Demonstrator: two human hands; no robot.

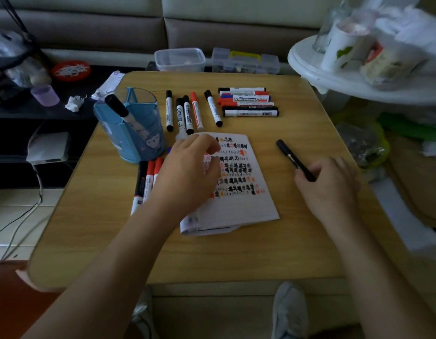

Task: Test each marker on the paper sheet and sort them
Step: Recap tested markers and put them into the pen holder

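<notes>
Forearms, mine, ran up from the bottom of the frame across the near edge of the wooden table (pixel 212 255), with a broad band of bare wood below the paper sheet (pixel 243 206) at centre. My left hand (pixel 190 172) rested on the sheet's upper left, fingers loosely bent and gripping nothing, hemmed in by the blue pen holder (pixel 131 133) to the left, loose markers (pixel 144 184) beside my wrist and a row of markers (pixel 187 113) just above. Right of the sheet, over bare wood short of the table's right edge, my right hand (pixel 330 184) curled its fingers round the lower end of a black marker (pixel 294 159).
</notes>
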